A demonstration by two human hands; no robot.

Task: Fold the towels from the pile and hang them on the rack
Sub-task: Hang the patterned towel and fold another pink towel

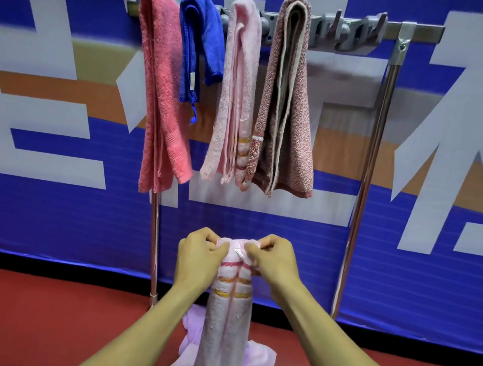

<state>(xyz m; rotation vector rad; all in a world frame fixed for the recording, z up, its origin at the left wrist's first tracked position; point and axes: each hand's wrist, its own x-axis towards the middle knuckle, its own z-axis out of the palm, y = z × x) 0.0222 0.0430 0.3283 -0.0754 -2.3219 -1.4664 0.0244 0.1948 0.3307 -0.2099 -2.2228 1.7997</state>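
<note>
both hands are raised in front of the person, close together, each pinching a top corner of a pale pink striped towel [230, 301]. the left hand [198, 256] has its fingers curled over the towel's upper left edge, thumb tucked against the cloth. the right hand [271, 261] mirrors it on the upper right edge, fingers bunched round the fabric. between the two hands a small white tag [239, 252] sticks out of the folded top edge. the towel hangs straight down from the hands in a narrow doubled column, with red, orange and yellow stripes just below the fingers.

under the hands and forearms, the pile [256, 362] lies low on the red floor [33, 316], showing lilac cloth and a bit of pale green cloth at the right.

beyond the hands stands the rack [384, 137], a metal frame with a top bar and a grey strip of hooks [347, 31]. four towels are draped over the bar, side by side: above and left of the left hand a coral towel [166, 94], then a short blue towel [200, 39], then, straight above the hands, a light pink towel [236, 94], and above the right hand a mottled red-brown towel [291, 105]. the bar to the right of that one is bare. behind the rack is a blue banner [57, 210] with large white characters.
</note>
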